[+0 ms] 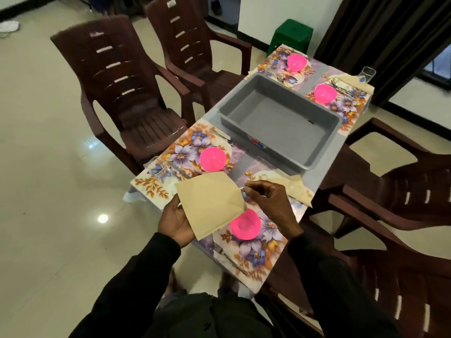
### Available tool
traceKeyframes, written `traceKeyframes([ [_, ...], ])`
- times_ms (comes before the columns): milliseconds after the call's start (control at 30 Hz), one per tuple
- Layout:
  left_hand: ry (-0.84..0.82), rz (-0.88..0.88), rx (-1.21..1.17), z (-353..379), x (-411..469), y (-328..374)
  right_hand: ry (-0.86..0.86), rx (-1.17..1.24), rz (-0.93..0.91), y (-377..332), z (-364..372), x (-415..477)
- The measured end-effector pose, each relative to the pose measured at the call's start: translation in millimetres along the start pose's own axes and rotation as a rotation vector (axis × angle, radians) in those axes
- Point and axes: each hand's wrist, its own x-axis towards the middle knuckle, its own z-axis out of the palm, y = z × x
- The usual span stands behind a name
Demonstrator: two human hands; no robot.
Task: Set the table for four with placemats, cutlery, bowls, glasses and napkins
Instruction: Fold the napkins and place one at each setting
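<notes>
The tan napkin [210, 203] is in the air over the near end of the tabletop [211, 117], covering part of the pink bowl [245, 226] on the near-right placemat [258, 250]. The left hand [174, 220] grips its near-left side, thumb under the paper's edge. The right hand [271, 203] brings curled fingertips to its right corner – apparently a pinch, though the contact is too small to be sure. The napkin is a folded rectangle held nearly flat, its long axis running near to far and canted slightly right. The near-left placemat [156, 189] shows no napkin (the near-right one already has one [299, 191] at its far edge), so it is probably the target – just beyond and left of the grip, nearer the left hand.
</notes>
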Motion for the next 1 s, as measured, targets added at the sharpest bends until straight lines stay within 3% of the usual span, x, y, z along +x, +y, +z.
traceKeyframes([
  [133, -0.045, -0.022, 0.024, -19, -14, 25, -0.169, 0.076, 0.189, -29, 54, 5],
  [300, -0.120, -0.066, 0.044, -55, -28, 63, -0.229, -0.014, 0.114, -53, 113, 6],
  [400, -0.152, -0.088, 0.037, -80, -33, 86, -0.140, -0.044, 0.069, -56, 149, 2],
  [567, -0.138, -0.098, 0.011, -118, -41, 125, 0.036, -0.318, -0.166, -53, 216, -14],
  [733, -0.101, -0.105, -0.012, -135, -44, 156, -0.031, -0.562, -0.587, -54, 254, -46],
  [833, -0.085, -0.106, 0.027, -140, -42, 173, 0.054, -0.587, -0.408, -46, 270, -43],
  [1000, -0.083, -0.108, 0.047, -133, -30, 190, 0.050, -0.187, 0.106, -55, 269, -10],
])
